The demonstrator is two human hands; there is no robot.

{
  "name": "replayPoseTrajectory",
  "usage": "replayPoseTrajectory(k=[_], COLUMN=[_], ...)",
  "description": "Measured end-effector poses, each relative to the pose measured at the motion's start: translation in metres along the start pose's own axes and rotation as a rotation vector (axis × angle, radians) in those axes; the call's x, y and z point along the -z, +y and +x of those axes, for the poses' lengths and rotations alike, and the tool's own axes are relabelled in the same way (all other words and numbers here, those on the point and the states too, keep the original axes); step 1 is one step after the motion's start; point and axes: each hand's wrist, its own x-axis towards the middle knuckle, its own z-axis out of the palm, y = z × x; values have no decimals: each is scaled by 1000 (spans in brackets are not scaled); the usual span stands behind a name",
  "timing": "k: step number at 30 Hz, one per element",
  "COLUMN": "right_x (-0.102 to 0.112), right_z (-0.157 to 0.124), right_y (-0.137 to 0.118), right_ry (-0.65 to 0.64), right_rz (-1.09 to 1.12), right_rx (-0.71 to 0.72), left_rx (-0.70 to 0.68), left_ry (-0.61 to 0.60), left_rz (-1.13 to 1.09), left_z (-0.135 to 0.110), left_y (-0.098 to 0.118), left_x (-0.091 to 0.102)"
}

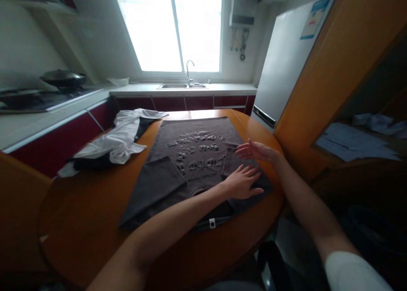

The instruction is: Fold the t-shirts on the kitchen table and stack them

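A dark grey T-shirt (203, 142) with raised lettering lies spread on the wooden table (79, 214). Its neckline and a small white tag face me, and both sleeves lie over the body. My left hand (243, 183) reaches across to the shirt's right side, palm down with fingers spread, on or just over the cloth by the right sleeve. Just beyond it, my right hand (256, 150) hovers at or touches the shirt's right edge, fingers stretched out and palm turned inward. Neither hand grips the fabric. My left forearm hides part of the neckline.
White and black clothes (122, 136) lie heaped at the table's left edge. Past the table are a counter with a sink (182, 86) and a stove with a lidded pan (62, 77). A fridge (282, 58) stands at right, near a shelf holding papers (352, 140).
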Motion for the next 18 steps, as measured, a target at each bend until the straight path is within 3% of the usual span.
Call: replayPoseTrajectory(k=[5,11,18], right_x=[14,38,56], right_z=[10,34,53], right_y=[21,19,35], right_ry=[-135,-52,-6], right_rz=[91,82,228], right_rx=[-66,-85,42], left_rx=[6,8,9], left_ry=[4,-17,-17], left_rz=[-16,-52,-37], left_z=[-8,-9,-7], left_y=[-1,-2,-1], left_x=[-14,-16,-18])
